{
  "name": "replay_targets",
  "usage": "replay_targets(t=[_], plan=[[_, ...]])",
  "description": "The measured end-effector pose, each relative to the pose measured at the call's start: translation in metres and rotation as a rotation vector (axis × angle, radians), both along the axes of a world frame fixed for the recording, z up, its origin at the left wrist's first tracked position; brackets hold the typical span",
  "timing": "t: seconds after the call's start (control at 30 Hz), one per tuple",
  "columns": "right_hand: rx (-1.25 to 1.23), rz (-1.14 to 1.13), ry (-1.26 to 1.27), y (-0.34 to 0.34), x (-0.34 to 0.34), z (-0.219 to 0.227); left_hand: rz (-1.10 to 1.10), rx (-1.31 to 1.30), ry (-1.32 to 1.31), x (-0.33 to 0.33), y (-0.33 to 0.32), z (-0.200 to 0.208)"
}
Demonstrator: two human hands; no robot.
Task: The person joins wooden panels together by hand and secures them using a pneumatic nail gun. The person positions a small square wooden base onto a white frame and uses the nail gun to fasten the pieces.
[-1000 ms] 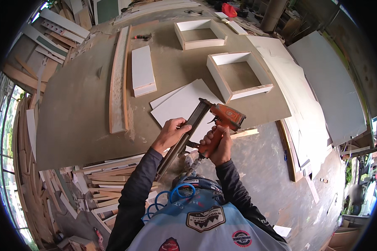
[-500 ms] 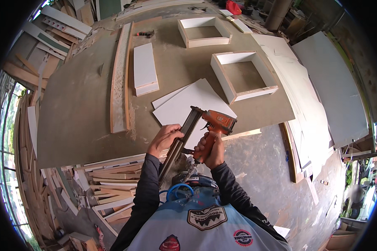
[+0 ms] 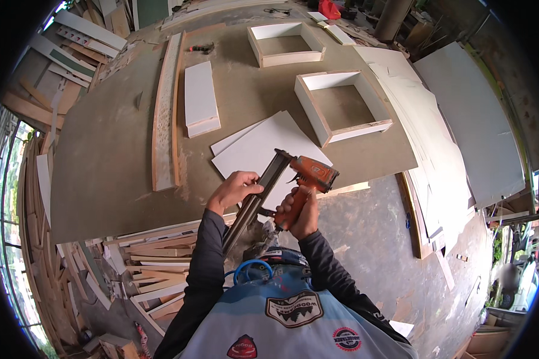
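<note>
An orange nail gun (image 3: pixel 315 173) is in my right hand (image 3: pixel 299 214), whose fingers are wrapped round its handle. Its long dark magazine (image 3: pixel 269 179) slants from the nose down toward my body. My left hand (image 3: pixel 232 190) is closed at the magazine's left side, with thumb and fingertips against the rail; any small thing between them is hidden. Beneath the tool lie white panels (image 3: pixel 281 134) on a large brown board (image 3: pixel 120 149). A blue hose (image 3: pixel 253 266) loops near my waist.
Two white open box frames (image 3: pixel 346 107) (image 3: pixel 286 45) stand on the board's right side. Farther left are a white block-like stack (image 3: pixel 202 99), a long wooden channel (image 3: pixel 166 119) and a red-and-black hand tool (image 3: pixel 201 48). Wood offcuts (image 3: pixel 161 263) fill the lower left; large white sheets (image 3: pixel 425 143) lie right.
The whole view has shifted slightly, so things on the board appear a little farther left. Both hands keep their hold on the nail gun, the left one slightly higher in view.
</note>
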State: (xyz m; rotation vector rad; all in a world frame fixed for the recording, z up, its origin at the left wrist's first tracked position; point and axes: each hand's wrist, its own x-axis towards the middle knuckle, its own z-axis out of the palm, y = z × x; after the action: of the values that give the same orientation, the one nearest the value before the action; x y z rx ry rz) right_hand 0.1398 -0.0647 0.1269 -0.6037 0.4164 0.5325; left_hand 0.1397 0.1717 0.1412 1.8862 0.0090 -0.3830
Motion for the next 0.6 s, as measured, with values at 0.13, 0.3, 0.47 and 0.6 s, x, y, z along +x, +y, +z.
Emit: replay_targets(t=[0.13,0.3,0.47,0.6], plan=[[0.068,-0.038,0.031,-0.008,0.01,-0.005,-0.01,0.032,-0.011,0.013,-0.007,0.012],[0.141,-0.032,0.119,-0.009,0.003,-0.002,0.067,-0.011,0.033,0.006,-0.013,0.013],[0.183,-0.021,0.105,-0.007,-0.001,-0.015,0.115,-0.118,-0.012,-0.005,-0.012,0.002],[0.187,-0.031,0.129,0.001,-0.012,-0.004,0.134,-0.156,-0.026,-0.01,-0.011,0.004]])
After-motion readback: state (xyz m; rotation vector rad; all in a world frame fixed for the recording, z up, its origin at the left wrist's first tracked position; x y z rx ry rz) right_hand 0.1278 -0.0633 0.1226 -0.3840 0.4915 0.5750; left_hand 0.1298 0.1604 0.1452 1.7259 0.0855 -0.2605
